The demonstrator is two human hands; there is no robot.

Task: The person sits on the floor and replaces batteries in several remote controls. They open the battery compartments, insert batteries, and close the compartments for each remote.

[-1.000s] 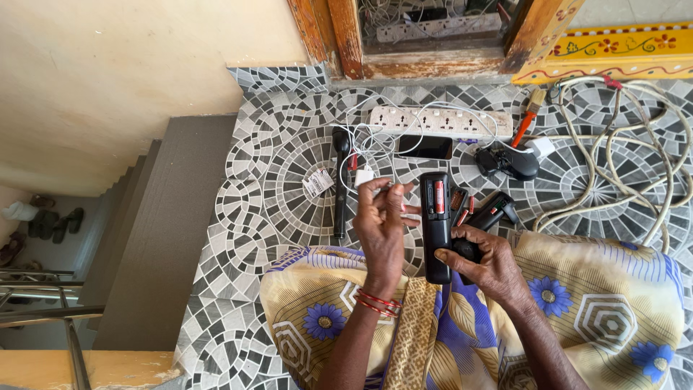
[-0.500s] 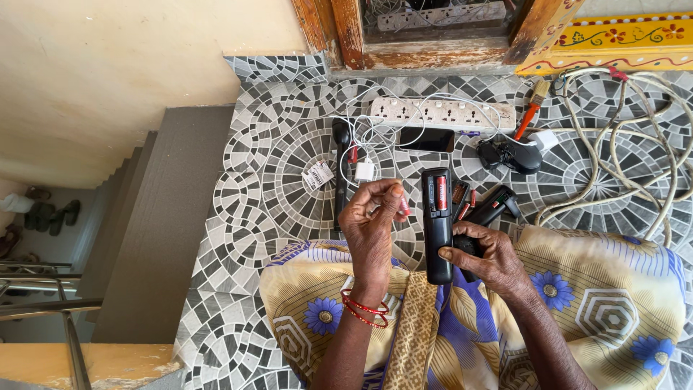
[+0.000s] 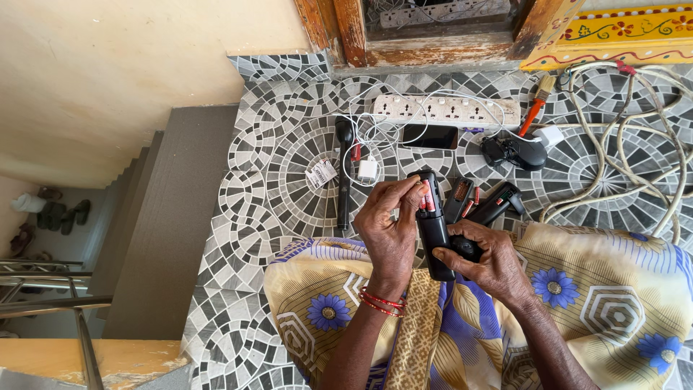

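Observation:
My right hand [image 3: 482, 254] grips the lower end of a black remote control [image 3: 435, 238] held upright over my lap, its battery bay uncovered. A red battery [image 3: 429, 196] sits in the bay. My left hand [image 3: 388, 222] pinches a second red battery at the top of the bay, fingertips touching the remote. Red bangles circle my left wrist. Just right of the remote lie a black cover piece [image 3: 459, 200] and another black remote [image 3: 496, 204] on the tiled floor.
A white power strip [image 3: 447, 110] lies by the wooden door frame, with a dark phone [image 3: 430, 136], white charger [image 3: 367, 170], black torch [image 3: 345, 173], black mouse-like device [image 3: 514, 152], a brush [image 3: 536, 105] and coiled cable [image 3: 635, 144]. Stairs drop away at left [image 3: 166, 217].
My left hand has moved right from mid-air with the battery and now presses it at the remote's battery bay. The right hand keeps its hold on the remote.

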